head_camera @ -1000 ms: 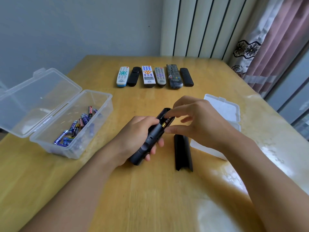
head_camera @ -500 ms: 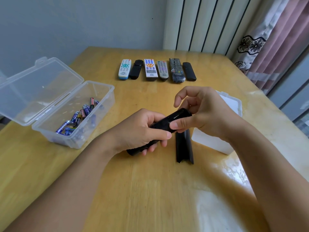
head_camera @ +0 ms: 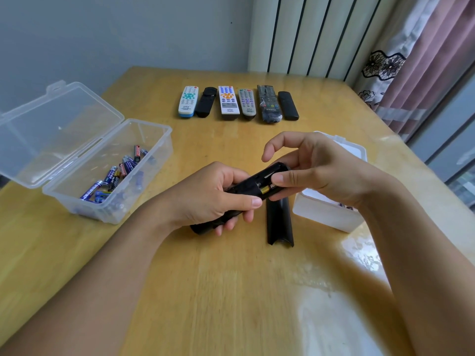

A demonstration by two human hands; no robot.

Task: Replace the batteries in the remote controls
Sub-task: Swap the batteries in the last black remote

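Left hand (head_camera: pixel 210 194) grips a black remote (head_camera: pixel 246 187); right hand (head_camera: pixel 316 168) pinches its battery end over the yellow wooden table (head_camera: pixel 231 291), grey wall (head_camera: pixel 115 34) upper left, pink curtain (head_camera: pixel 431 60) upper right.

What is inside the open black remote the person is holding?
One gold and black battery lies in the black remote. The right hand covers the battery's other end; the left hand hides the remote's middle.

Both forearms are reaching in from the near edge; the left hand (head_camera: pixel 213 196) is curling its fingers and thumb in a grip, while the right hand (head_camera: pixel 308 168) is pinching, index finger arching raised above
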